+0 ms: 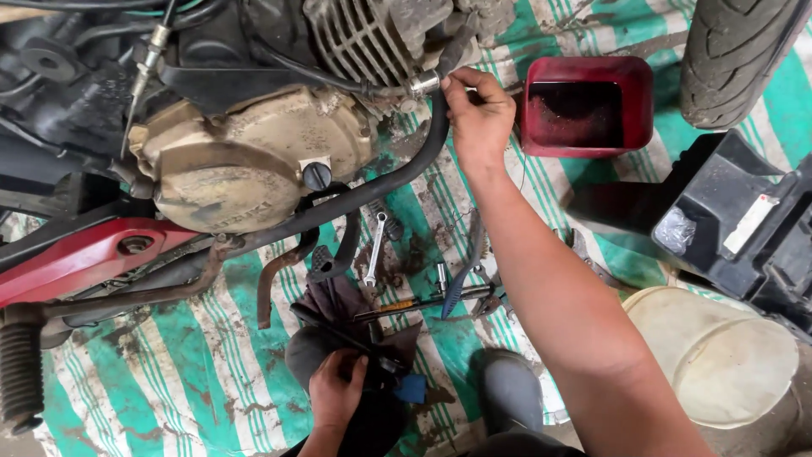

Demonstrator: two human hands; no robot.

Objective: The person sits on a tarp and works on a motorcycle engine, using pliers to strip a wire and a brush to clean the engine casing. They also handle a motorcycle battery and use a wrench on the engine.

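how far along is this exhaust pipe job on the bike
Done: tools are laid out, a wrench and pliers lie on the mat. In hand: the right hand grips the fitting where the exhaust pipe meets the engine; the left hand holds a dark cloth. Left: the pipe is still attached.

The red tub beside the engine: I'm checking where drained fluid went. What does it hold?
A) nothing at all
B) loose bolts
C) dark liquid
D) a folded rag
C: the red tub on the striped mat holds dark liquid, just right of the right hand at the engine.
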